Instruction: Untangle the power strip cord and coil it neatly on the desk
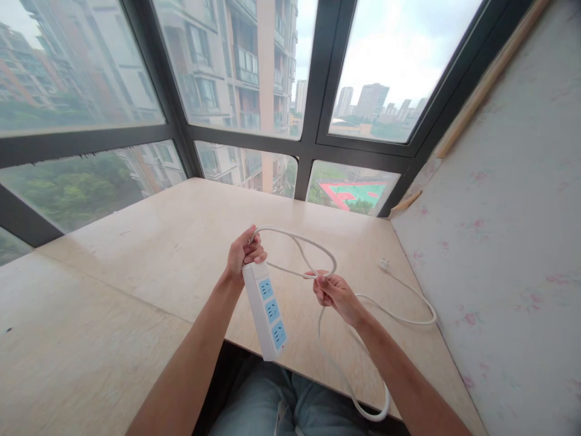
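Note:
A white power strip (265, 312) with three blue socket faces hangs tilted below my left hand (247, 251). The fingers of that hand are closed around its upper end and the white cord there. Between my hands the cord (313, 239) makes a loop in the air. My right hand (333, 293) pinches the loop's right side between thumb and fingers. From there the rest of the cord drops past the front edge, curves back up and runs over the ledge to the right. Its plug (384, 264) lies near the wall.
A pale stone-like ledge (136, 254) spreads before me, with its front edge above my legs (290, 402). Dark-framed windows (308, 121) stand at the back and left. On the right rises a flower-patterned wall (512, 242), with peeling trim (406, 203) near the corner.

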Action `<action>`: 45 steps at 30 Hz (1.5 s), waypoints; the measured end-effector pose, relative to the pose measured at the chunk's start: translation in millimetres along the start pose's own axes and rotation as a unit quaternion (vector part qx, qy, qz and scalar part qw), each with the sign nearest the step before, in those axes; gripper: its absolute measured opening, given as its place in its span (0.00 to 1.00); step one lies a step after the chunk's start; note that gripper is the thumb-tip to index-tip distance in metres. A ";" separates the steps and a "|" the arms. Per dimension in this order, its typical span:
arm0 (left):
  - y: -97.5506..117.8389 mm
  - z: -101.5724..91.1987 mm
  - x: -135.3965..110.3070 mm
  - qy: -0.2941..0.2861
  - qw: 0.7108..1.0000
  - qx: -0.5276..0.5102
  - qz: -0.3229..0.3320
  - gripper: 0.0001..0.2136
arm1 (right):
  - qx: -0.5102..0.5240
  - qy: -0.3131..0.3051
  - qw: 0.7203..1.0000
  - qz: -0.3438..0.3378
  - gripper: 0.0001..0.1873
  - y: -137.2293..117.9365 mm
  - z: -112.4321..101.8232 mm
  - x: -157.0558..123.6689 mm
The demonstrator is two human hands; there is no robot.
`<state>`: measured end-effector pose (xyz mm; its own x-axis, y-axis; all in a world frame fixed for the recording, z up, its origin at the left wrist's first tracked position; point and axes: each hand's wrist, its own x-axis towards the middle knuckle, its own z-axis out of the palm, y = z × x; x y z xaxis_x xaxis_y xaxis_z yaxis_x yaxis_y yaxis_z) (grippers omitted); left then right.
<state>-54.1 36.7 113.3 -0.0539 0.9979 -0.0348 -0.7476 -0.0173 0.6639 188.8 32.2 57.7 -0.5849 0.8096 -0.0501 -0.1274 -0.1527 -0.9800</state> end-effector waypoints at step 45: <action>-46.5 -61.4 115.4 -0.087 0.921 0.378 -0.013 0.24 | -0.080 0.042 0.977 0.192 0.27 -25.0 -66.5 94.5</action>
<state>-66.2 148.8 32.7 0.1146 0.9932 0.0187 -0.0681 -0.0109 0.9976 190.0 150.2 64.7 -0.4960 0.7546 -0.4295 0.2203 -0.3692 -0.9029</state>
